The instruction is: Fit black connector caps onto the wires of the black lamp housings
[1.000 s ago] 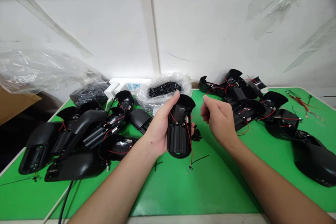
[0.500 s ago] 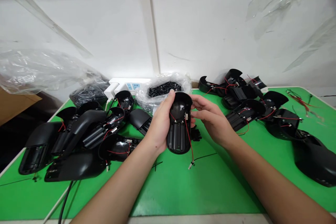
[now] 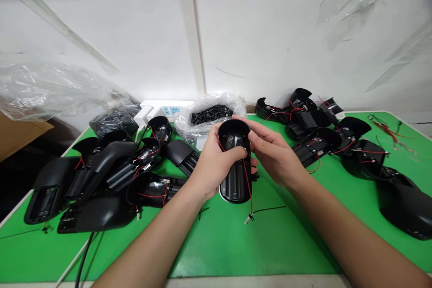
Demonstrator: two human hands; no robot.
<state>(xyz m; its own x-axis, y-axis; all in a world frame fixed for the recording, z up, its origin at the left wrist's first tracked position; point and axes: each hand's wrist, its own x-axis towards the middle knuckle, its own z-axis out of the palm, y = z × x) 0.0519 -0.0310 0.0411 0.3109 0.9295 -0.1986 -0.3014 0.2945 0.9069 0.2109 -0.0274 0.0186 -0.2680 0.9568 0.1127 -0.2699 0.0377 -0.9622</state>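
Note:
A black plastic housing [image 3: 235,184] with a rounded hollow top and ribbed battery slots below is held upright over the table's middle. My left hand [image 3: 216,159] is closed around its left side, its thumb pressed across the inside near the right wall. At the upper right edge, my right hand [image 3: 275,153] grips the same housing, thumb on the rim and fingers behind it. From the housing a red wire [image 3: 248,180] hangs down, ending in a small white connector [image 3: 249,219]. A thin black wire sticks out to the right beside that connector. My left thumb hides part of the interior.
Similar black housings lie piled at left [image 3: 101,211] and right [image 3: 405,207] on the green tabletop [image 3: 229,252]. Behind my hands, a plastic bag [image 3: 189,132] holds small black parts, beside a white power strip [image 3: 170,110]. Loose red wires [image 3: 391,132] lie at far right.
My left thumb has moved from the housing's left rim across its inside. My right hand's thumb has come onto the upper right rim. The housing has shifted slightly right and down.

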